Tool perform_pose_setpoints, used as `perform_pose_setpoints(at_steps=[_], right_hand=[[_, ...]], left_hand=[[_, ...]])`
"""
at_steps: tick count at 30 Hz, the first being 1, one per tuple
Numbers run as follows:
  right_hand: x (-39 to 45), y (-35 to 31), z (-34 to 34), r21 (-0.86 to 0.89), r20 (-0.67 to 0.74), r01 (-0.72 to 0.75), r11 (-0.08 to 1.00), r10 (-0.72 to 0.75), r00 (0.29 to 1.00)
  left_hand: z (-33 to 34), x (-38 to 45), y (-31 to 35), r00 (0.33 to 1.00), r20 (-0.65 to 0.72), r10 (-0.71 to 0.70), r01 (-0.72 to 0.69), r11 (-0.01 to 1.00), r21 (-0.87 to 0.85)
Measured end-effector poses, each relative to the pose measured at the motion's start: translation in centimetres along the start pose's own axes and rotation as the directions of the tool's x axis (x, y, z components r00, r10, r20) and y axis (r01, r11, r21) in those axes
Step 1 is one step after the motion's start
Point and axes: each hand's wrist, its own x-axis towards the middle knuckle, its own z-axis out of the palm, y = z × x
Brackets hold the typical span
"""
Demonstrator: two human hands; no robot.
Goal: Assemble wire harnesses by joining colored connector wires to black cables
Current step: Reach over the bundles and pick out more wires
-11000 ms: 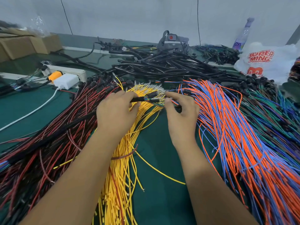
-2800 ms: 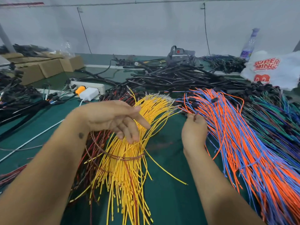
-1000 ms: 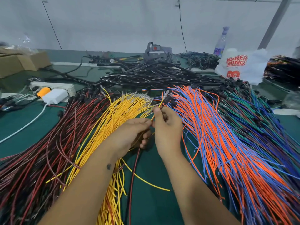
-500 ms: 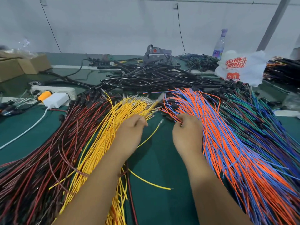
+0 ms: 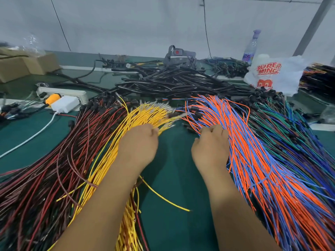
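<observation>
Right now my left hand (image 5: 138, 144) sits on the yellow wires (image 5: 145, 115), fingers curled down over the bundle near its terminal ends; I can't tell whether the grip is pinching one wire or just resting on them. My right hand (image 5: 211, 145) is at the inner edge of the orange and blue wires (image 5: 253, 151), fingertips curled into the strands. Can't tell if that grip has closed on a wire either, fingertips are hidden from this angle.

The two hands are apart, bare green surface (image 5: 174, 160) between them. One loose yellow wire (image 5: 165, 198) lies across that gap, below the hands, touching neither.

Black cables (image 5: 172, 82) are piled beyond both hands, well out of either grip, behind the yellow and orange bundles. Red and dark wires (image 5: 54, 160) fan out left of the yellow ones. Green and blue wires (image 5: 290, 127) fan out right of the orange bundle.

Far left on the surface: a white power strip (image 5: 72, 92) with a white adapter (image 5: 65, 104) and an orange plug (image 5: 52, 97), white cord running off toward the left edge. Cardboard boxes (image 5: 27, 64) at the back left corner. Back centre, a grey device with a red button (image 5: 178, 56). Back right, a plastic bottle (image 5: 251, 48) and a white bag printed SUPER MING (image 5: 275, 73). Behind it all, a plain pale wall (image 5: 145, 24) with thin cables hanging down it.
</observation>
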Motion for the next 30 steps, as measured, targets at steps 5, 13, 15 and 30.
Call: perform_pose_setpoints(at_steps=[5, 13, 15, 30], right_hand=[[0.1, -0.1, -0.5, 0.04, -0.134, 0.025, 0.999, -0.019, 0.991], [0.0, -0.8, -0.5, 0.468, -0.132, -0.059, 0.882, 0.137, 0.982], [0.1, -1.0, -0.1, 0.345, -0.041, -0.036, 0.938, 0.054, 0.998], [-1.7, -3.0, -0.1, 0.633, -0.381, 0.316, 0.707, -0.071, 0.922]], left_hand=[[-0.8, 1.0, -1.4, 0.959, -0.026, -0.283, 0.216, 0.784, -0.582], [-0.8, 0.9, 0.0, 0.877, 0.459, -0.141, 0.471, 0.064, -0.88], [-0.7, 0.6, 0.3, 0.875, 0.471, -0.11, 0.477, 0.035, -0.878], [0.7, 0.8, 0.5, 0.918, 0.373, -0.136, 0.373, -0.032, -0.927]])
